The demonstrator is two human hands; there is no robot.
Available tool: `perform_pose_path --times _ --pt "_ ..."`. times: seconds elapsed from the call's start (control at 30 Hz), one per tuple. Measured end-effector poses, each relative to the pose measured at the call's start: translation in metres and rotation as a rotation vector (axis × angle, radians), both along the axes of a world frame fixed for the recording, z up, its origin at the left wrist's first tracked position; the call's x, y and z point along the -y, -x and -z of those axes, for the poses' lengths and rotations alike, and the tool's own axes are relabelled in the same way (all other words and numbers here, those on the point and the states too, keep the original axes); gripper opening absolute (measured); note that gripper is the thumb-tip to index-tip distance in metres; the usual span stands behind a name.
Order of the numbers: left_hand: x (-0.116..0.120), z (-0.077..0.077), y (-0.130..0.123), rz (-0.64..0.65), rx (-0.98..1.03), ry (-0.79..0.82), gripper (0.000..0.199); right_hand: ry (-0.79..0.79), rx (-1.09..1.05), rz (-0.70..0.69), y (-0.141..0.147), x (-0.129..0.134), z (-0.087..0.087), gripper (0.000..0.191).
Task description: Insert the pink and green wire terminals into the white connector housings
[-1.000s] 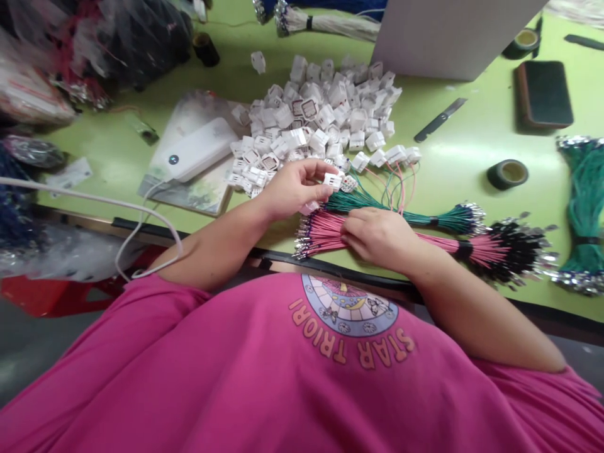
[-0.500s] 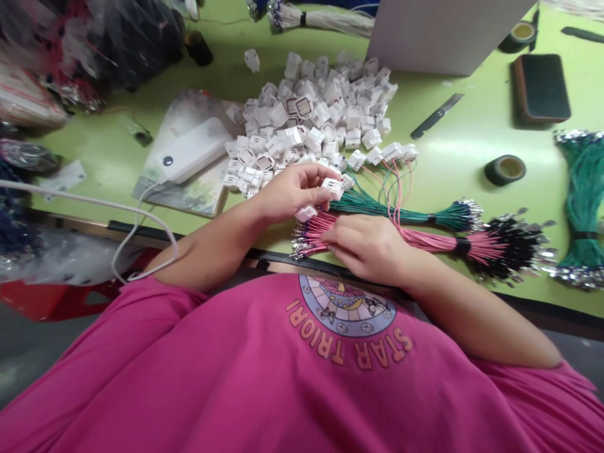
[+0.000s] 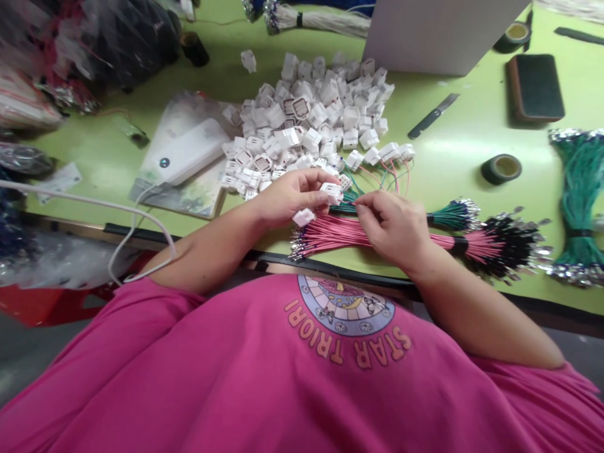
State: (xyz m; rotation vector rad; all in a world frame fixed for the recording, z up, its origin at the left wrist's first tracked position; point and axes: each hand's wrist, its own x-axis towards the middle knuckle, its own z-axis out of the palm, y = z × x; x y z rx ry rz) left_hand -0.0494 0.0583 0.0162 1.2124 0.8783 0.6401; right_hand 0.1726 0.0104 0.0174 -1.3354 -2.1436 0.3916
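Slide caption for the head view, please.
Left hand holding a white connector, right hand over the pink wires, connector pile beyond.

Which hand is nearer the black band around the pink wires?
Right. The right hand is over the pink wires, left of the black band; the left hand, holding a white connector, is farther left.

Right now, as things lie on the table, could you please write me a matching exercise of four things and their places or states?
1. Left hand
2. Knife
3. White device
4. Pink wires

A. On a flat patterned object
B. Bound by a black band
C. Holding a white connector
D. Lying with its blade out

Pairs: 1-C, 2-D, 3-A, 4-B
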Motion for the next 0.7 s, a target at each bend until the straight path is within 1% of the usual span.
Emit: perform_pose_path --times 0.1,0.2,0.33,0.4,0.47,0.53,0.7 --pt "0.0 0.004 0.001 0.008 -0.012 -0.044 0.038 0.136 0.002 0.024 0.005 -0.001 -0.004 0.022" --pt "-0.002 0.011 0.004 0.006 -0.036 -0.135 0.043 0.31 -0.069 0.041 0.008 -0.004 -0.013 0.021" --pt "-0.003 0.02 0.007 -0.034 -0.068 -0.308 0.048 0.604 -0.303 0.029 0.009 -0.008 -0.019 0.021" --pt "-0.003 0.022 0.007 -0.041 -0.047 -0.383 0.049 0.735 -0.443 0.046 0.009 -0.01 -0.017 0.02" --pt "-0.003 0.024 0.005 -0.021 -0.014 -0.423 0.051 0.829 -0.554 0.073 0.009 -0.01 -0.014 0.019" --pt "-0.002 0.025 0.003 -0.009 0.007 -0.424 0.05 0.877 -0.61 0.093 0.011 -0.011 -0.011 0.018" --pt "-0.002 0.031 0.002 -0.026 0.038 -0.41 0.045 0.857 -0.635 0.119 0.013 -0.011 -0.008 0.017"
